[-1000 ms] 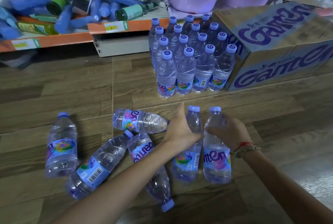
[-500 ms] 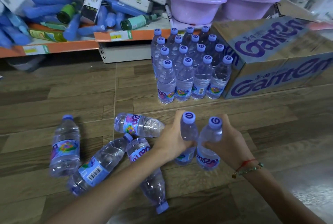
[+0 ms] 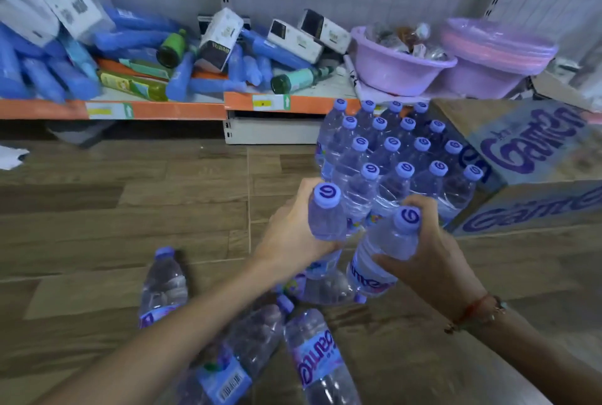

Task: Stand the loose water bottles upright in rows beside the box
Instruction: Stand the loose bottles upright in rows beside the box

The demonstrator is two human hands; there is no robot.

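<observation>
Forearms reach in from the lower edge, both hands raised above the wooden floor [image 3: 130, 225]. The left hand [image 3: 290, 238] wraps round one water bottle [image 3: 325, 219], cap up and roughly upright; the right hand [image 3: 433, 251] grips a second bottle [image 3: 384, 248], tilted with its cap leaning toward the box [image 3: 521, 157]. The two held bottles sit close together, just in front of the standing rows of bottles [image 3: 394, 157] beside the box. Loose bottles [image 3: 163, 287] lie on the floor below the arms.
</observation>
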